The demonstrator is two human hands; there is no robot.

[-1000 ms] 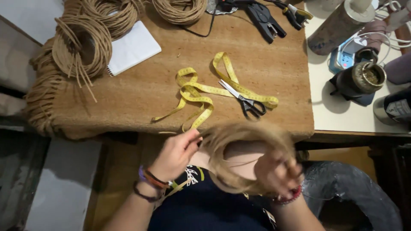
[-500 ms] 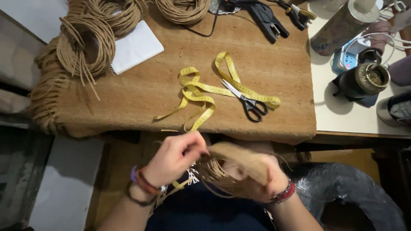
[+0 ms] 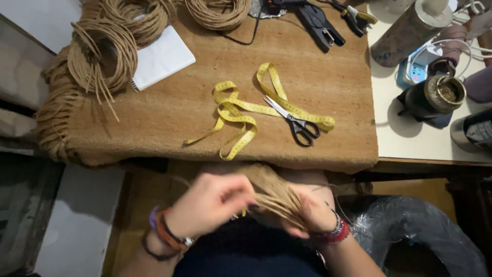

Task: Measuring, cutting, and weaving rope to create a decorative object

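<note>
Below the table's front edge, both my hands work a bundle of tan jute cord (image 3: 274, 192) over my lap. My left hand (image 3: 212, 202) has its fingers closed around the strands from the left. My right hand (image 3: 312, 213) grips the same bundle from the right, the cords fanning across its fingers. On the brown mat (image 3: 169, 115) above lie a yellow tape measure (image 3: 241, 110) in loose loops and black-handled scissors (image 3: 297, 123) resting on it.
Coils of jute cord (image 3: 105, 54) and a white notepad (image 3: 161, 56) sit at the mat's far left. Black pliers (image 3: 320, 25) lie at the back. A dark cup (image 3: 438, 95), a cylindrical bottle (image 3: 405, 33) and cables stand on the white surface to the right. A plastic-wrapped bundle (image 3: 415, 231) is lower right.
The wide cord loop held open between my hands a second ago has been gathered into a tight bundle. My hands have come close together over my lap.
</note>
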